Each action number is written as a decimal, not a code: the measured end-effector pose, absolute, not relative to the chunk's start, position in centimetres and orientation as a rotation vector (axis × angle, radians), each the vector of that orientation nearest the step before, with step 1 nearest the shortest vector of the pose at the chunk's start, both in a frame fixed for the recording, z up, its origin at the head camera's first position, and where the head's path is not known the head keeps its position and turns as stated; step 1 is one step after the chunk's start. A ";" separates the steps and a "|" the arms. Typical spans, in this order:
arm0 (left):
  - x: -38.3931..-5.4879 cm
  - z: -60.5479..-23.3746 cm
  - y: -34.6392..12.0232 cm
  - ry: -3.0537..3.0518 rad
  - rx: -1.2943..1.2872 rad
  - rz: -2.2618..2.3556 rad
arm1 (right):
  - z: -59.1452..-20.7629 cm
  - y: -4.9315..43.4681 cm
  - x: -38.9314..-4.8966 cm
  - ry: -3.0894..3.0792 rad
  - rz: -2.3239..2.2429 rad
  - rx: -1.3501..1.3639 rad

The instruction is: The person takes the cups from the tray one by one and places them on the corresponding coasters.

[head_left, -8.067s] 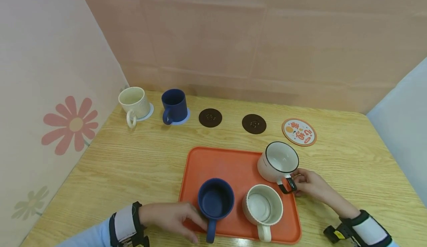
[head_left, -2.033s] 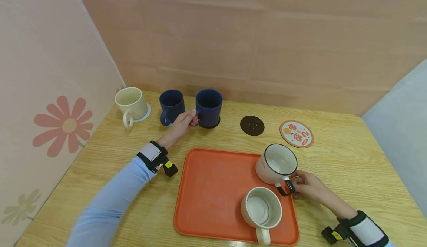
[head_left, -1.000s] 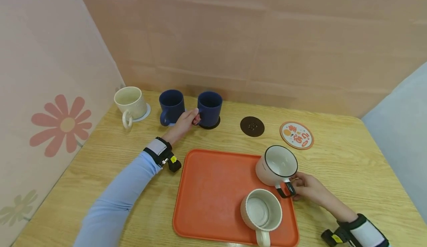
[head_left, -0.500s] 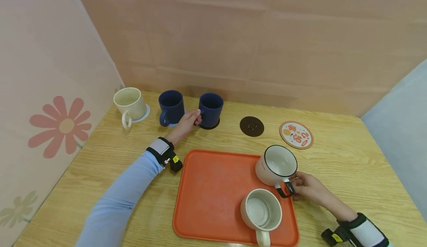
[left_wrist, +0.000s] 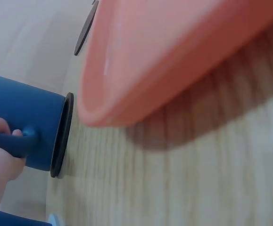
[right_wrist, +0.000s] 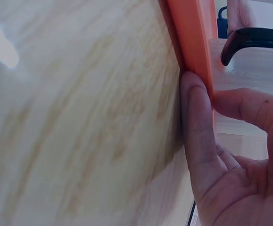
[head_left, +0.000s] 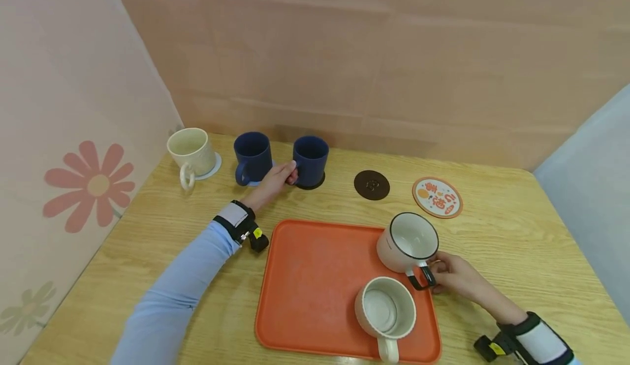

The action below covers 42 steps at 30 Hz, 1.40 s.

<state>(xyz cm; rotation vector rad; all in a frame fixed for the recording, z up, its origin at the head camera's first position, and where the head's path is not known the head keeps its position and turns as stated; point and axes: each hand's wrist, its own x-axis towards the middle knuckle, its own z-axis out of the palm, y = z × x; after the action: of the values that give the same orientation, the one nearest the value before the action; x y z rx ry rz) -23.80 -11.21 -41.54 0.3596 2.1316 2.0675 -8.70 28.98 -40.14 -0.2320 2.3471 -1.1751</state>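
Observation:
My left hand [head_left: 275, 180] grips the handle of a dark blue mug [head_left: 312, 162]. That mug stands upright on a dark brown coaster [left_wrist: 62, 136], seen edge-on in the left wrist view. The right hand [head_left: 455, 277] pinches the right rim of an orange tray [head_left: 310, 294], thumb above and fingers underneath, as the right wrist view shows. Upon the tray stand a white mug [head_left: 397, 253] with a black rim and black handle, near the right hand, and a cream mug [head_left: 400, 329] with its handle towards me.
At the back left, a cream mug [head_left: 199, 157] and another blue mug [head_left: 256, 160] sit on pale blue coasters. A bare brown coaster [head_left: 371, 185] and a printed orange-rimmed coaster [head_left: 437, 197] lie to the right. Walls border the wooden table [head_left: 531, 233] at the back and sides.
The blue mug has gone from the tray's left side to the brown coaster at the back, carried by my left hand. During the last second both hands stay nearly still; the right hand keeps its place.

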 end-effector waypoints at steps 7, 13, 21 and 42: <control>-23.5 -41.6 -11.4 2.121 0.372 2.029 | -40.3 29.1 -8.8 2.337 -1.183 -0.220; -23.4 -41.7 -11.5 2.152 0.421 1.997 | -40.4 29.1 -8.8 2.345 -1.196 -0.216; -23.4 -41.6 -11.7 2.165 0.401 1.945 | -40.1 29.0 -8.6 2.329 -1.226 -0.211; -20.6 -38.8 -11.6 2.677 0.306 1.529 | -40.0 29.1 -8.6 2.318 -1.224 -0.209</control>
<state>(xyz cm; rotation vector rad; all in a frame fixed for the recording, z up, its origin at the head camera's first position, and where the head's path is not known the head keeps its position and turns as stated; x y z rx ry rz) -20.58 -11.61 -38.81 0.3058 2.6770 1.5293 -8.58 29.09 -39.96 -0.2086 2.3184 -1.2236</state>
